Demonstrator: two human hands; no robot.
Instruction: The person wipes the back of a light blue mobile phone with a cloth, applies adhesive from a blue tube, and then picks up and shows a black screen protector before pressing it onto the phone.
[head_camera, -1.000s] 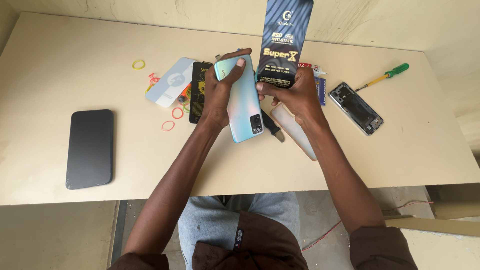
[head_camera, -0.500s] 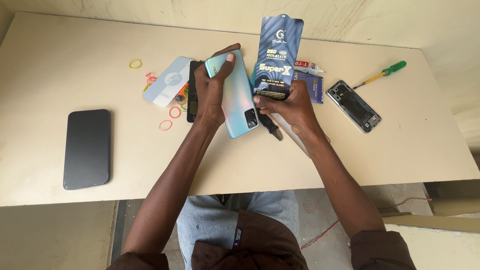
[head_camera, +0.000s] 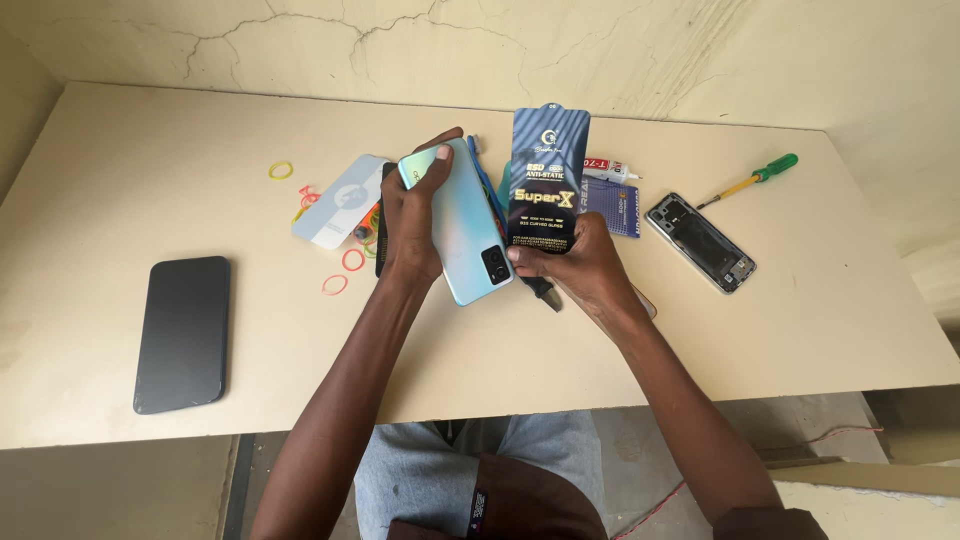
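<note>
Left hand (head_camera: 408, 225) has its grip closed around a pale blue smartphone (head_camera: 462, 222), back side up, camera end toward the person, held above the worktop (head_camera: 150, 140). Right hand (head_camera: 578, 265) is clamped on the bottom edge of a dark blue screen-protector packet (head_camera: 548, 180), standing it upright just beside the phone; packet edge and phone edge look to be touching, can't confirm.

Around them: black phone (head_camera: 182, 332) lying flat well to the left, opened phone (head_camera: 700, 242) with its insides showing on the right, green-handled screwdriver (head_camera: 750, 180) past it, coloured rubber bands (head_camera: 335, 284) and a white sleeve (head_camera: 340, 200) behind the left wrist.

Handling note, my read: keep the thumb and fingers on the phone's side rails, not across the camera. Packet should stay pinched at one end so it doesn't flex. Both items are off the worktop, so set one down before opening anything.
</note>
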